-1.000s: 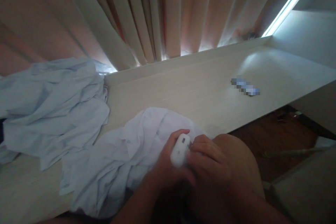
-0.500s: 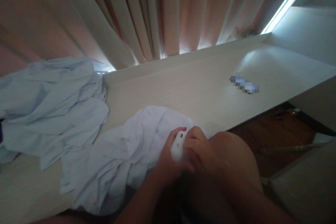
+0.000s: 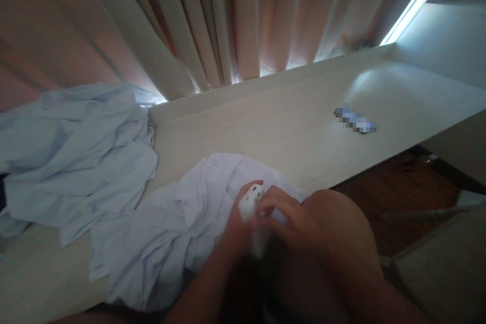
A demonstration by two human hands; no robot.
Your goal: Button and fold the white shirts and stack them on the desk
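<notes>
Left hand (image 3: 237,225) – gripping white device (image 3: 251,205) | right hand (image 3: 283,212) – fingers curled over it | white cloth (image 3: 167,228) beneath, on surface (image 3: 296,131)

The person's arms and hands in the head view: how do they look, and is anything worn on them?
Both forearms are bare, with no sleeves in view. The left hand and the right hand show no gloves, rings or watch. The light is dim, so small details cannot be told.

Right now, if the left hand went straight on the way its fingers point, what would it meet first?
Probably the white cloth on the desk. The left hand points up and away, gripping a small white device with the right hand; depth is unclear.
</notes>
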